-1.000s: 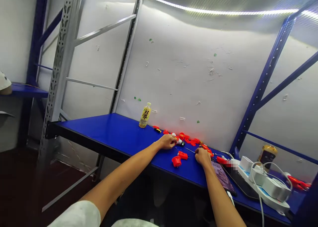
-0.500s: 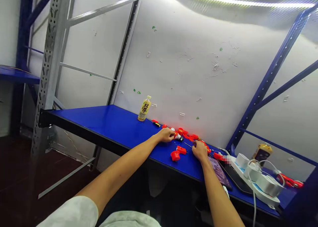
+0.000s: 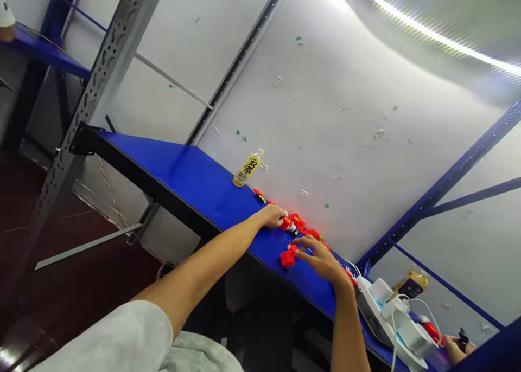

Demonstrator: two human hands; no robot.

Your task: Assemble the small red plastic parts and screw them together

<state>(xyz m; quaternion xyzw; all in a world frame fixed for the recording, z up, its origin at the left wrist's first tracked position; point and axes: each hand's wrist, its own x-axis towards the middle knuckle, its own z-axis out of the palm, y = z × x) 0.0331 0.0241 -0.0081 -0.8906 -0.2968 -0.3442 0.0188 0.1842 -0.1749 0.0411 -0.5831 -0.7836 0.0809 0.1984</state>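
My left hand (image 3: 272, 216) is closed at the back of the blue table (image 3: 183, 185), its fingers round a red-and-white plastic piece with a black end (image 3: 291, 228). My right hand (image 3: 319, 258) reaches in from the right, thumb and forefinger curled about a small red block (image 3: 293, 249). Directly beside that block lies a chunkier red plastic part (image 3: 287, 259), in front of the fingertips. More red plastic parts (image 3: 299, 220) are strewn along the wall behind both hands; their exact shapes are too small to make out.
A yellow-labelled bottle (image 3: 248, 168) stands by the wall, with a black-and-yellow screwdriver handle (image 3: 260, 197) near its base. At right lies a white power strip (image 3: 401, 339) with chargers and cables. Another person's hand (image 3: 458, 349) holds something black at lower right.
The view has tilted. My right hand has moved left, from beside a thin metal shaft to the small red block. My left hand stays on the red-and-white piece.
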